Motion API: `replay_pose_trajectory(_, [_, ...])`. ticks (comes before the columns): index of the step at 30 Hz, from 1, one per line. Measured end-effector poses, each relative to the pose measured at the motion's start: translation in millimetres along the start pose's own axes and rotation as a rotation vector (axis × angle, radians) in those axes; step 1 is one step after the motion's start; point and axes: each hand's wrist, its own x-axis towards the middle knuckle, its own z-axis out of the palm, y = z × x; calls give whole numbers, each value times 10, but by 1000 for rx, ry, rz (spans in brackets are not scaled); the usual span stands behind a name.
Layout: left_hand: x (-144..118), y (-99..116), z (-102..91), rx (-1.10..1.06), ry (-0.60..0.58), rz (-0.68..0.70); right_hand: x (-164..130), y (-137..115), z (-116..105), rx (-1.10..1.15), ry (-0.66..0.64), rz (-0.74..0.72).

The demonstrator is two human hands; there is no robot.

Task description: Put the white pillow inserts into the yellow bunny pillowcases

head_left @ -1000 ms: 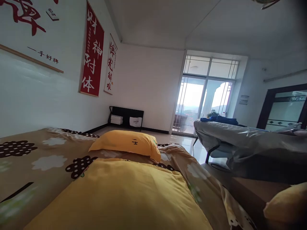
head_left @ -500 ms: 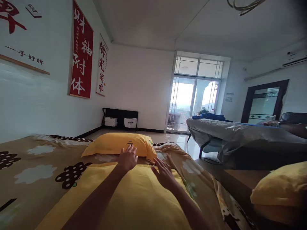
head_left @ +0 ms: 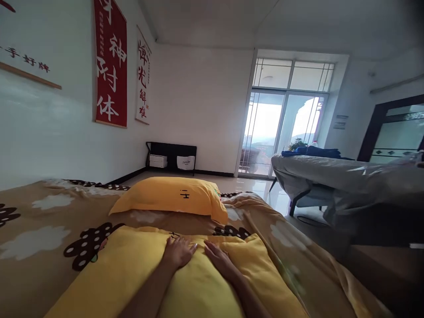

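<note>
A large yellow pillow lies flat nearest to me on a brown patterned blanket. My left hand rests palm down near its far edge, by a small dark mark, fingers stretched forward and slightly bent. Close beside it, my right hand lies on the same pillow with its fingers extended. The cloth dips and creases around both hands. Beyond them, apart from the hands, a plumper orange-yellow pillow bears dark lettering.
At right stands a table under a plastic cover, with blue cloth on it. A low black rack is against the far wall, left of the glass sliding door. Scrolls hang on the left wall.
Both hands have come down onto the near pillow and moved closer together, pressing into it. The view has shifted; the yellow bundle and another person's arm at right are out of sight.
</note>
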Motion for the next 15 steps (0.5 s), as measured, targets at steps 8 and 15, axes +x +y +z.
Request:
replay_pose_trajectory(8, [-26, -16, -21, -3, -24, 14, -82, -150, -42, -12, 1, 49])
replay_pose_trajectory(15, [-54, -8, -20, 13, -9, 24, -110, -140, -30, 2, 6, 22])
